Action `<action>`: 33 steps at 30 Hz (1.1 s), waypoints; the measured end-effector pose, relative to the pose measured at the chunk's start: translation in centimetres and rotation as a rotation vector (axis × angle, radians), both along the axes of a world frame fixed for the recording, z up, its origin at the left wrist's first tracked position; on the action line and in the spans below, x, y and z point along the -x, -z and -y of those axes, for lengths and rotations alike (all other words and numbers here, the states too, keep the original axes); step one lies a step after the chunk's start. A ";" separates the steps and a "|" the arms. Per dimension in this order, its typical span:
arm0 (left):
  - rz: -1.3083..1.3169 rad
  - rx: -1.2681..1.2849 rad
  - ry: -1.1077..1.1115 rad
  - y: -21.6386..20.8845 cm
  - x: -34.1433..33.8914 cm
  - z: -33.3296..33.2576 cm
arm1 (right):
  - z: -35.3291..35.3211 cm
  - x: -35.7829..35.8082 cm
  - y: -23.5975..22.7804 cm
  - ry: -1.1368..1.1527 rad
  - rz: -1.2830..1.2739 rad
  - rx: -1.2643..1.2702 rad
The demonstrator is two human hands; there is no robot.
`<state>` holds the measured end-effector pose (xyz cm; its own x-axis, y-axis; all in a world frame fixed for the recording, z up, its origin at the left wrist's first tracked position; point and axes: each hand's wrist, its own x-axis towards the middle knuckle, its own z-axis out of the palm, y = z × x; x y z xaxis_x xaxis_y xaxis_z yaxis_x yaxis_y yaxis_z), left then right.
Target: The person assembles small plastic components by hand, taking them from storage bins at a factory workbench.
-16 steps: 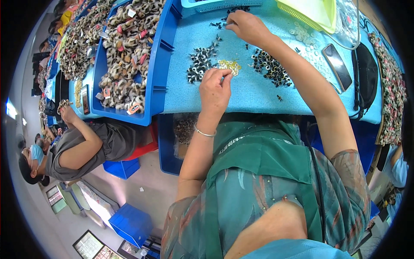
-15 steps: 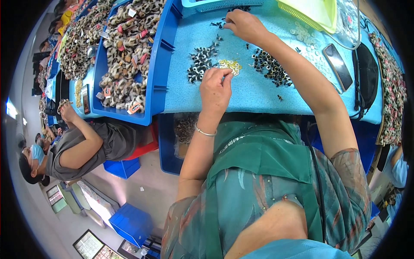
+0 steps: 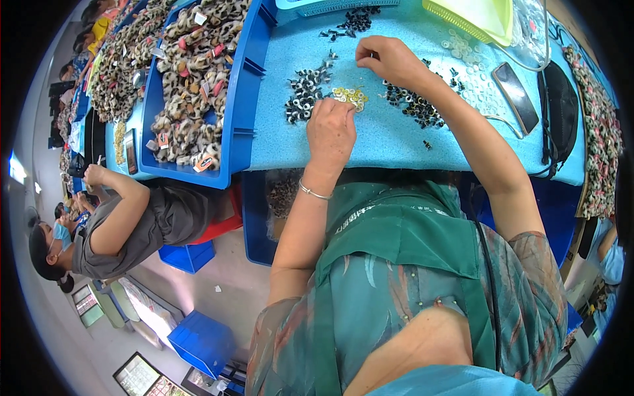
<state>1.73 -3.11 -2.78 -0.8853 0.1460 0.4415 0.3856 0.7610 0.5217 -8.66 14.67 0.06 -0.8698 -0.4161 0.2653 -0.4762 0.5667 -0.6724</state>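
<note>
My left hand (image 3: 332,127) rests on the blue tabletop with its fingers curled and closed, at the near edge of a small pile of yellow and white rings (image 3: 350,96). Whatever its fingertips hold is hidden. Just left of it lies a heap of small black-and-white stemmed pieces (image 3: 305,96). My right hand (image 3: 393,61) is over the table, thumb and forefinger pinched together; anything between them is too small to make out. Below its wrist spreads another heap of black pieces with pale rings (image 3: 416,109). A third pile, of black pieces (image 3: 358,21), lies farther off.
A blue crate (image 3: 239,109) full of spotted plush pieces (image 3: 191,79) stands at left. Lime (image 3: 485,33) and light-blue (image 3: 340,6) baskets sit at the far edge. Clear discs (image 3: 485,96), a phone (image 3: 516,99) and a black pouch (image 3: 560,122) lie right. A co-worker (image 3: 125,218) sits left.
My right hand has come nearer and to the right, away from the far black pile, which now shows. My left hand has barely moved. The co-worker's hands have shifted.
</note>
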 end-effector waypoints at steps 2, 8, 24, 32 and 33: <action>0.003 -0.004 0.007 -0.2 -0.1 -0.1 | -0.6 -2.2 -1.0 0.012 0.100 0.037; 0.051 0.061 -0.005 -0.8 0.4 -0.1 | -2.0 -6.7 -1.6 -0.008 0.221 0.206; 0.637 -0.980 0.120 -3.1 0.0 -0.5 | -1.5 -8.9 -1.1 -0.057 0.341 0.393; 1.017 -1.447 0.347 -2.4 0.4 0.6 | -2.1 -9.4 -2.8 -0.153 0.221 0.364; 1.058 -1.434 0.382 -2.1 0.4 0.7 | -2.3 -9.3 -2.8 -0.179 0.174 0.356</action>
